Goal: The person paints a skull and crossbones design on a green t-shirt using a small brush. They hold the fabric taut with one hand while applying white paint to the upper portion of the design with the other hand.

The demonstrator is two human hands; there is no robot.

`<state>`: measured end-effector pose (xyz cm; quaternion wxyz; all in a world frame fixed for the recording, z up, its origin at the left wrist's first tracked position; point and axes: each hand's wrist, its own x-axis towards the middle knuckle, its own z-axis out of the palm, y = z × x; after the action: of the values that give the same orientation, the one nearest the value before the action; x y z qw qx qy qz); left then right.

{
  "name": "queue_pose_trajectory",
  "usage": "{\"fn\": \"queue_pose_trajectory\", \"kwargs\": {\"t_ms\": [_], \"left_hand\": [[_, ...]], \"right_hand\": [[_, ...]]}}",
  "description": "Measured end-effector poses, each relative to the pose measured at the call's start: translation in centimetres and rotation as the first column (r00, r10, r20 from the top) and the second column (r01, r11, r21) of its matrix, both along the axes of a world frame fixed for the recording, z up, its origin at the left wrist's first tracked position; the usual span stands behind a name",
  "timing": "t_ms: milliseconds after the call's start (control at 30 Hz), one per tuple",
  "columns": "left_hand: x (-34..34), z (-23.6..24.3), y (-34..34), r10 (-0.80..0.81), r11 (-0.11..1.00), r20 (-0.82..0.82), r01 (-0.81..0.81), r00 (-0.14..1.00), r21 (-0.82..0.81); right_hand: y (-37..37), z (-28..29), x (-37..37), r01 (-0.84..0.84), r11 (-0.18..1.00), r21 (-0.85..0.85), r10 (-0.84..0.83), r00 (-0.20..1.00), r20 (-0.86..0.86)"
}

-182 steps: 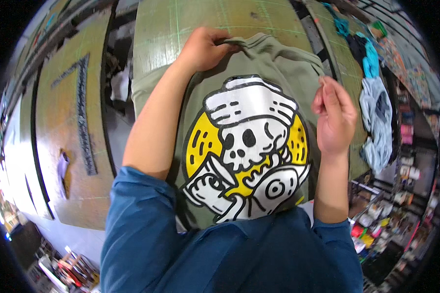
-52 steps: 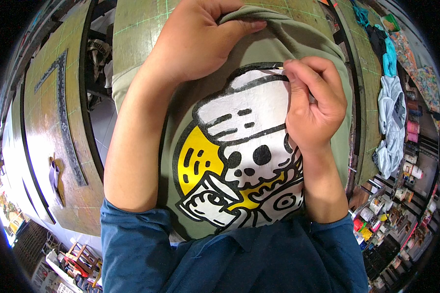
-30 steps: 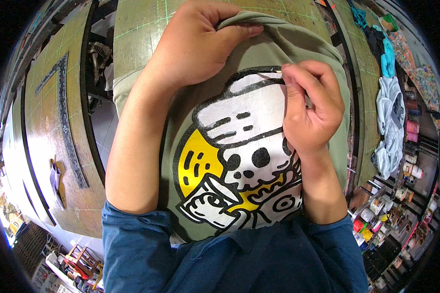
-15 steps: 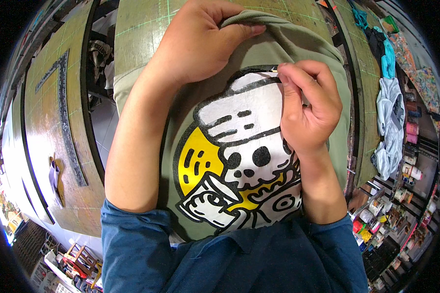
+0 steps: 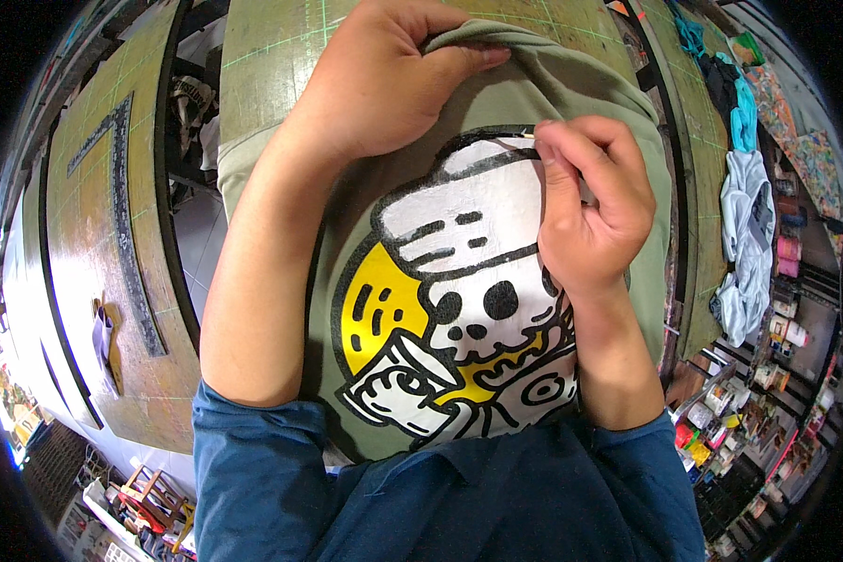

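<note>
An olive-green T-shirt point(image 5: 628, 103) lies spread before me, with a large cartoon skull print point(image 5: 478, 225) in white, black and yellow. My left hand point(image 5: 393, 84) is closed on the gathered fabric at the far edge, thumb pressing the fold. Over the print's upper right, my right hand point(image 5: 598, 201) is closed in a pinch, thumb against forefinger. Its fingertips are at the black outline along the top of the skull's hat. A tiny pale tip shows beside them, but what it belongs to is hidden by the fingers.
Under the shirt is an olive work board point(image 5: 272, 66) with green grid lines. Another board point(image 5: 75, 262) on the left carries a dark L-shaped ruler point(image 5: 126, 215). Crumpled cloths point(image 5: 747, 244) lie at the right, above shelves of jars point(image 5: 721, 403). Wooden stools point(image 5: 150, 496) stand lower left.
The right fingertips have shifted very slightly to the right along the black outline. My left hand keeps its hold on the fabric, and the shirt has not moved.
</note>
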<state>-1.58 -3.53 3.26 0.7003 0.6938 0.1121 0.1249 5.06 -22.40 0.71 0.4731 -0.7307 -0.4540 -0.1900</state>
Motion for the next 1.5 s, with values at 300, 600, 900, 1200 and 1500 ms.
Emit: {"fn": "queue_pose_trajectory", "kwargs": {"t_ms": [300, 600, 900, 1200, 1500], "left_hand": [[0.25, 0.09, 0.17, -0.048, 0.993, -0.032, 0.044, 0.998, -0.113], [0.35, 0.11, -0.21, -0.002, 0.996, -0.071, -0.005, 0.997, -0.094], [0.28, -0.03, -0.14, -0.011, 0.995, -0.033, 0.008, 0.999, -0.102], [0.22, 0.15, -0.05, -0.015, 0.997, -0.055, 0.011, 0.998, -0.081], [0.41, 0.05, -0.08, -0.039, 0.992, -0.03, 0.035, 0.999, -0.119]], "right_hand": [[0.01, -0.06, 0.13, -0.003, 1.0, -0.007, 0.003, 1.0, 0.005], [0.0, 0.04, 0.05, -0.003, 1.0, -0.018, 0.003, 1.0, 0.008], [0.02, 0.16, 0.02, -0.008, 1.0, -0.022, 0.008, 1.0, 0.014], [0.12, 0.09, 0.05, -0.012, 1.0, -0.016, 0.012, 1.0, 0.011], [0.22, 0.13, -0.06, -0.009, 1.0, -0.018, 0.009, 1.0, 0.007]]}}
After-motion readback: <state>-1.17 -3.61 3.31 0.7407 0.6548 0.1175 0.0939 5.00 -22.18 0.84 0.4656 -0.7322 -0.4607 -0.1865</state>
